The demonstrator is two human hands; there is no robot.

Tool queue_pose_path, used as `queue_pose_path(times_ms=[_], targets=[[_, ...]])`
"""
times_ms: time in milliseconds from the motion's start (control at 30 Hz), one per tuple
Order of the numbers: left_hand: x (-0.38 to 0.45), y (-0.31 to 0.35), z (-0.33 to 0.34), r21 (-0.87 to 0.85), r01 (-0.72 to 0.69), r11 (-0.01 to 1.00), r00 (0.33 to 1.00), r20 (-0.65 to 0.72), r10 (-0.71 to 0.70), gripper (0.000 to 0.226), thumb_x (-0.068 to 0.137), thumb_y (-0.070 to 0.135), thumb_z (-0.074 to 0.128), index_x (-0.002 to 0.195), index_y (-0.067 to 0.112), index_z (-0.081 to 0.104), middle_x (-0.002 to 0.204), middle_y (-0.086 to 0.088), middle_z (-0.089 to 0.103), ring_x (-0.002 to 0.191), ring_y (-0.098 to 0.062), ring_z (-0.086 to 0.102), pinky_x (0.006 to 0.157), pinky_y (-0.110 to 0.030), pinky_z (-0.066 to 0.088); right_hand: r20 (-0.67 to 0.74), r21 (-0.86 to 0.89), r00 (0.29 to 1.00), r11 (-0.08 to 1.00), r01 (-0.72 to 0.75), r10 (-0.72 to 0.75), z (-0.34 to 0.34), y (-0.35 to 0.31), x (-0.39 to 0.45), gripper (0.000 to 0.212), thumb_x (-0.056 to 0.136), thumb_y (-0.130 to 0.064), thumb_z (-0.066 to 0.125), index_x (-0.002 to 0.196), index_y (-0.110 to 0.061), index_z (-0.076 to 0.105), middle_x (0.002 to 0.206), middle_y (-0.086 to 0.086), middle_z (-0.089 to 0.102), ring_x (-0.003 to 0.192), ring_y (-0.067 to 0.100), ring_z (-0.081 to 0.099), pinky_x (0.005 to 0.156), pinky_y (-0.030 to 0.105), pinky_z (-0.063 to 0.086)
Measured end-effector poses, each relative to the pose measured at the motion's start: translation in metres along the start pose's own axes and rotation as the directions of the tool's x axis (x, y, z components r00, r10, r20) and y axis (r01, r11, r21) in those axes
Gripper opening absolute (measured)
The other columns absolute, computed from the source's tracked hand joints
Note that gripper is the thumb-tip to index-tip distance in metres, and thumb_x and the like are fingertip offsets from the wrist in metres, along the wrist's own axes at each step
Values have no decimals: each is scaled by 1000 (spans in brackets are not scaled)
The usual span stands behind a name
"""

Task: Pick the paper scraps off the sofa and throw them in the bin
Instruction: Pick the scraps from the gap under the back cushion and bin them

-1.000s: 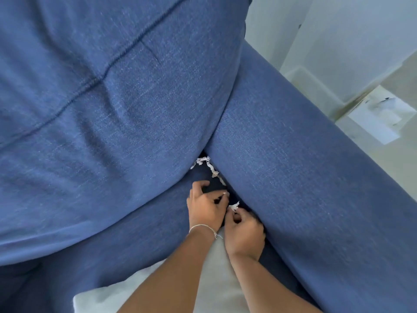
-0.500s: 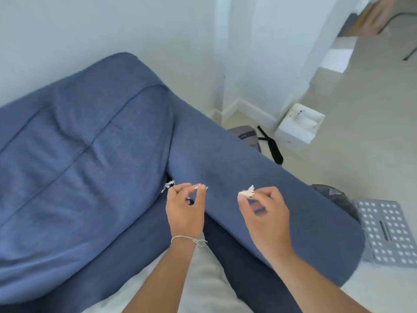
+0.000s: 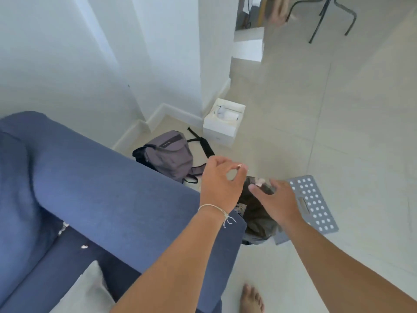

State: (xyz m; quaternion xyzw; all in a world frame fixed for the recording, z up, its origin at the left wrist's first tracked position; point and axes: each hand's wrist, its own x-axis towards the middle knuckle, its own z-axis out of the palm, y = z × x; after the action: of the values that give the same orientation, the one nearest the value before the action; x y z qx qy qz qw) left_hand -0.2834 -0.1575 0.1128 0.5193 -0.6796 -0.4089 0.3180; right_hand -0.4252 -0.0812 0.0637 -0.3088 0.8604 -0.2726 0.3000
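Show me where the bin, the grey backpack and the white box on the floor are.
bin (image 3: 259,213): head view, on the dark bag lining it.
grey backpack (image 3: 171,154): head view, on its front panel.
white box (image 3: 220,129): head view, on its front wall.

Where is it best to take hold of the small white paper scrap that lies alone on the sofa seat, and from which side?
Pinch the paper scrap across its middle with thumb and forefinger, coming straight down from above. It is tiny and lies flat on the dark sofa seat, with open fabric around it, so probably nothing blocks a grip from above; a sideways approach would likely only push it along.
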Motion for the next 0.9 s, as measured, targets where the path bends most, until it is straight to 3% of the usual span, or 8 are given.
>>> queue_pose_path(times_ms=[133, 200, 300, 367, 500, 633, 800, 900], targets=[[5, -24, 46, 181, -22, 983, 987, 161, -7, 18, 89, 40, 66, 96, 27, 76, 99, 9, 54, 92, -3, 54, 80, -8, 39, 204, 72, 954, 968, -239, 221, 3, 74, 15, 103, 54, -96, 52, 131, -27, 55, 127, 2, 61, 113, 24, 61, 89, 46, 55], [5, -37, 63, 260, -14, 965, 971, 233, -49, 21, 89, 44, 64, 99, 29, 75, 98, 11, 52, 91, -5, 55, 86, -22, 47, 244, 119, 932, 946, -302, 266, -12, 84, 6, 93, 66, -88, 52, 133, -22, 56, 122, 2, 60, 109, 23, 59, 88, 42, 53], [1, -50, 76, 372, 14, 928, 949, 287, -129, 29, 90, 49, 59, 109, 32, 74, 100, 12, 50, 94, -7, 54, 92, -32, 50, 284, 182, 922, 929, -321, 263, -30, 99, -3, 52, 92, -56, 53, 111, -10, 67, 119, 20, 63, 103, 33, 63, 90, 53, 55], [-1, -54, 80, 404, 27, 914, 942, 295, -158, 37, 90, 51, 57, 121, 34, 68, 109, 12, 51, 100, -6, 54, 97, -33, 49, 303, 177, 919, 932, -315, 253, -43, 102, -3, 34, 96, -51, 50, 102, -21, 65, 117, 15, 64, 96, 26, 64, 90, 52, 55], [-5, -55, 79, 438, 22, 899, 921, 340, -189, 52, 89, 51, 60, 138, 35, 52, 131, 10, 47, 119, -7, 47, 106, -32, 42, 218, 136, 947, 953, -269, 237, -55, 116, 3, 59, 99, -45, 45, 112, 11, 55, 118, 32, 58, 103, 44, 60, 90, 59, 50], [-10, -47, 74, 314, 125, 941, 951, 231, -203, 48, 90, 40, 64, 136, 28, 55, 118, 13, 47, 108, -3, 48, 96, -17, 35, 147, 126, 955, 952, -278, 259, -63, 127, -8, 52, 93, -47, 46, 104, 0, 66, 83, 11, 63, 79, 26, 61, 83, 55, 54], [-30, -31, 61, 88, 240, 967, 971, -27, -239, 36, 97, 27, 56, 132, 23, 59, 115, 11, 51, 109, -6, 51, 99, -24, 41, 109, 108, 950, 946, -305, 294, -52, 144, -38, 30, 97, -35, 49, 101, -15, 70, 110, 12, 62, 90, 27, 60, 89, 44, 51], [-47, -24, 45, 0, 222, 975, 973, -61, -221, 33, 97, 26, 54, 129, 30, 61, 116, 12, 55, 109, -6, 54, 100, -34, 47, 81, 90, 964, 962, -259, 252, -45, 136, -57, 22, 98, -30, 49, 105, -22, 69, 113, 5, 58, 93, 18, 53, 87, 33, 37]])
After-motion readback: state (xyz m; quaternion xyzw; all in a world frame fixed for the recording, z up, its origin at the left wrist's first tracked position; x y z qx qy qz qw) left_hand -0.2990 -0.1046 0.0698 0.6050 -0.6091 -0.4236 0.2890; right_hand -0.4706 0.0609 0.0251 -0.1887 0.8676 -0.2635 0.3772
